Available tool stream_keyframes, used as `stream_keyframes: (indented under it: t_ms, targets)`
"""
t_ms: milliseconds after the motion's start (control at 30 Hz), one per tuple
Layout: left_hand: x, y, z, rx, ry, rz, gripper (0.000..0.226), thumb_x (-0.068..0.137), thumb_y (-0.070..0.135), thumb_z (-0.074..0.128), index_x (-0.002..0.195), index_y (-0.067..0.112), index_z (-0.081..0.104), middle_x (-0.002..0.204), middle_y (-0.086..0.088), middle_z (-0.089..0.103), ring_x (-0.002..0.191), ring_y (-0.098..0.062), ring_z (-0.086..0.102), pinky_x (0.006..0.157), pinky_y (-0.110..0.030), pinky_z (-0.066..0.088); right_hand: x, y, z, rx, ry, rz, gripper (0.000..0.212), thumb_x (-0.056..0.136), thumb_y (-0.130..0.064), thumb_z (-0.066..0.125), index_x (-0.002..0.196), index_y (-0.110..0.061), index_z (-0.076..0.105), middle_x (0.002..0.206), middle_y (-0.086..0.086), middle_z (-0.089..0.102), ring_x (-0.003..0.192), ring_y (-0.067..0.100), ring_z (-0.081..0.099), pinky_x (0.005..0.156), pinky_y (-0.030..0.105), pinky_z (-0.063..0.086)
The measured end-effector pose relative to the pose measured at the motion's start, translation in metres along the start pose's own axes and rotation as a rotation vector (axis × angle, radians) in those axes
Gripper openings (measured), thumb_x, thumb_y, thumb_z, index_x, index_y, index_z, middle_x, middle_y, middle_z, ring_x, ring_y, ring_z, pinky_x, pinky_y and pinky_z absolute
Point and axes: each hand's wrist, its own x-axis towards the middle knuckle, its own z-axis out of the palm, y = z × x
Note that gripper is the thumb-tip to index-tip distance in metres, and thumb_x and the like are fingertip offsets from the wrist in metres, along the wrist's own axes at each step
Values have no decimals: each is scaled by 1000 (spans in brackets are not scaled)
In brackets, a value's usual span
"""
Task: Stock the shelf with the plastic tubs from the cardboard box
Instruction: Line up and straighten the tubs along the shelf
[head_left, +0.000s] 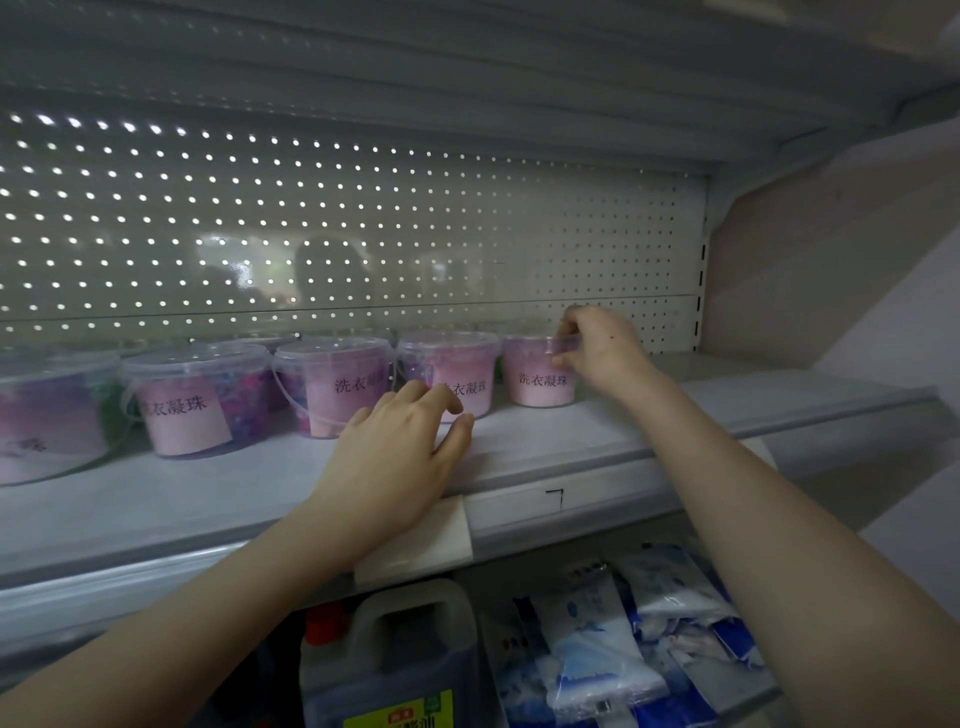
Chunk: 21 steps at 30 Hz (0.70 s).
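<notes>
Head view: the last tub (537, 376) is set on the shelf (701, 410), and its lid edge (563, 343) is pinched by the right hand (605, 353). Nothing is held by the flat left hand (395, 457). Likely light and slippery, the tub is best held under the rim.

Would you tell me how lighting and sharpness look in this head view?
Head view: dim; pegboard holes glow at left, dark at right; hazy reflection on the pegboard; leftmost tub blurred and stretched; label on rightmost tub legible; shelf edge bows.
</notes>
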Motion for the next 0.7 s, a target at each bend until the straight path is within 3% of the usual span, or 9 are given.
stream_keyframes:
  t_ms: [200, 367, 567, 700]
  targets:
    - [0, -1, 1, -2, 0, -1, 33, 96, 43, 34, 113, 26, 55, 113, 4, 54, 105, -19, 52, 81, -32, 35, -2, 3, 0, 63, -3, 1, 23, 75, -13, 75, 92, -12, 59, 92, 2, 57, 83, 16, 47, 68, 22, 29]
    - [0, 1, 1, 7, 2, -3, 33, 96, 43, 33, 114, 25, 54, 114, 4, 54, 105, -19, 52, 82, -33, 36, -3, 3, -1, 61, -28, -16, 24, 78, -11, 73, 93, -13, 55, 99, 7, 58, 83, 18, 48, 71, 24, 33]
    - [1, 0, 0, -27, 24, -19, 31, 96, 41, 36, 111, 23, 56, 113, 2, 54, 105, -21, 52, 83, -34, 36, -6, -3, -1, 22, -68, 4, 26, 83, -11, 67, 105, -8, 53, 108, 12, 60, 100, 29, 57, 81, 33, 46]
    - [-1, 1, -3, -38, 80, -29, 28, 95, 38, 40, 111, 23, 57, 112, 2, 55, 105, -21, 52, 83, -34, 37, -12, -12, -4, 50, -27, -28, 36, 82, -18, 70, 116, -11, 59, 122, 9, 58, 114, 26, 53, 92, 32, 42]
